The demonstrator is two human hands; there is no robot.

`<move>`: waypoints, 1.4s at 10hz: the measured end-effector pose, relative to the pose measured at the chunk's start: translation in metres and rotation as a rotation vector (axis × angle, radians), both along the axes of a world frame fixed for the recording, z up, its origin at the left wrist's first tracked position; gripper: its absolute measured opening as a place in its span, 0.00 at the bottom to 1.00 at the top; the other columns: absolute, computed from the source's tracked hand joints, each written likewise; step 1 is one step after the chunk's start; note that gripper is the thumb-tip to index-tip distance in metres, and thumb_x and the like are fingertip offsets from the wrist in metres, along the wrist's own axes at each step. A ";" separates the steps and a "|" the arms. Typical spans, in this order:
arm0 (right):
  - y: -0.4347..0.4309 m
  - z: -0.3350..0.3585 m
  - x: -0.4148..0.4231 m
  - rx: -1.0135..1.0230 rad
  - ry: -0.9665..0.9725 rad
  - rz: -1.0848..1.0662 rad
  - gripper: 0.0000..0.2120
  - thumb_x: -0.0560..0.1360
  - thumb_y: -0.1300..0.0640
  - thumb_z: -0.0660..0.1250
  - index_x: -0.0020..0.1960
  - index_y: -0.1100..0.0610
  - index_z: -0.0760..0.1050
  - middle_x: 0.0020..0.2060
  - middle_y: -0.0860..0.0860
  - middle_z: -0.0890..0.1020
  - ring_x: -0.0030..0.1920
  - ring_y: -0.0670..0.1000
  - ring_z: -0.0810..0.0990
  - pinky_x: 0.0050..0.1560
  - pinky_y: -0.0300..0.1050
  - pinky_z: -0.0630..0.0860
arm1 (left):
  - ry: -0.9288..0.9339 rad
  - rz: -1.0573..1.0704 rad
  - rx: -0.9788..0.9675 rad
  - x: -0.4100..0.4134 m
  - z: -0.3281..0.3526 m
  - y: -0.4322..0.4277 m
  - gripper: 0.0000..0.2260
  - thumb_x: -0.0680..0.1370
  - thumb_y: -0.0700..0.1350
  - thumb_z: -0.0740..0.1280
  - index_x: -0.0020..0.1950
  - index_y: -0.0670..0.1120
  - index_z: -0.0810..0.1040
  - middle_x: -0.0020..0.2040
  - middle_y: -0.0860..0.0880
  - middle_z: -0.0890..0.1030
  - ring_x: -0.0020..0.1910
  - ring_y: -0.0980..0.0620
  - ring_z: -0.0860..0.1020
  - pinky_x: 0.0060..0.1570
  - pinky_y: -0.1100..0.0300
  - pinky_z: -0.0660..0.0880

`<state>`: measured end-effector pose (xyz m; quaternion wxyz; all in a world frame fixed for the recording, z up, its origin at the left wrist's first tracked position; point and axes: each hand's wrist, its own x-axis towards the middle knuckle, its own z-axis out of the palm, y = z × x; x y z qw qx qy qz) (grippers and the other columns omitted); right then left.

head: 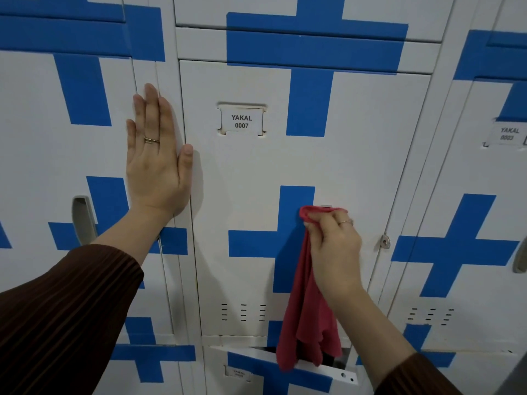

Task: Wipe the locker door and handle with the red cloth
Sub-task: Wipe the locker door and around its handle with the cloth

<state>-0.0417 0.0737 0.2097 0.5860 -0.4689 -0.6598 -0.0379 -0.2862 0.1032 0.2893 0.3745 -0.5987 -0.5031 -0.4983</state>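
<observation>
**A:** quick q, what are the hands doing?

**B:** left hand (155, 155) is flat on the lockers, fingers straight and together. The palm's on the strip b/w the left locker and the middle one, w/ the thumb touching the edge of the locker door (245, 201). Right hand (333, 246) has its fingers curled round a bunched bit of the red cloth (308, 317) and holds it against the door's right half.

**A:** and the handle?

**B:** mostly hidden by the cloth tbh, only a grey sliver of the handle (326, 206) peeks out above the bunch. Rest of the cloth hangs loose, down past the door's bottom edge.

**A:** anything else around?

**B:** yep. A name label (241, 122) reading YAKAL 0007 sits high on the door, and blue tape crosses (296, 240) are all over. There's vent slots (243, 312) low down and a small lock tab (385, 242) at the right edge. Lower locker door (285, 366) underneath is tilted ajar, w/ the cloth's tail in front of the gap. A ring on each hand, brown ribbed sleeves (71, 309).
</observation>
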 end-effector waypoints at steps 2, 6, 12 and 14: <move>0.003 0.005 0.002 0.007 0.089 -0.004 0.08 0.69 0.68 0.70 0.45 0.59 0.82 0.42 0.53 0.81 0.41 0.47 0.76 0.48 0.35 0.72 | -0.002 0.001 -0.004 0.000 0.000 0.000 0.27 0.80 0.49 0.46 0.75 0.36 0.48 0.75 0.36 0.50 0.75 0.41 0.46 0.73 0.56 0.39; 0.004 0.001 0.003 0.055 0.033 -0.019 0.08 0.68 0.70 0.70 0.45 0.61 0.82 0.41 0.54 0.82 0.42 0.46 0.76 0.51 0.26 0.67 | 0.005 -0.003 0.000 -0.001 0.000 0.000 0.27 0.80 0.50 0.46 0.75 0.36 0.49 0.75 0.35 0.50 0.75 0.40 0.47 0.73 0.54 0.40; 0.003 0.006 0.005 0.078 -0.017 -0.043 0.09 0.68 0.71 0.70 0.45 0.62 0.82 0.41 0.55 0.82 0.42 0.45 0.75 0.52 0.20 0.62 | -0.001 -0.005 -0.016 -0.002 -0.001 0.000 0.27 0.80 0.50 0.46 0.75 0.37 0.48 0.76 0.37 0.50 0.75 0.42 0.46 0.73 0.54 0.41; 0.000 -0.029 0.007 -0.102 -0.184 -0.013 0.11 0.66 0.72 0.72 0.43 0.59 0.83 0.39 0.53 0.83 0.41 0.53 0.81 0.52 0.24 0.63 | 0.001 0.008 -0.015 -0.002 -0.001 0.000 0.27 0.80 0.50 0.46 0.75 0.37 0.48 0.76 0.37 0.50 0.75 0.42 0.46 0.73 0.55 0.40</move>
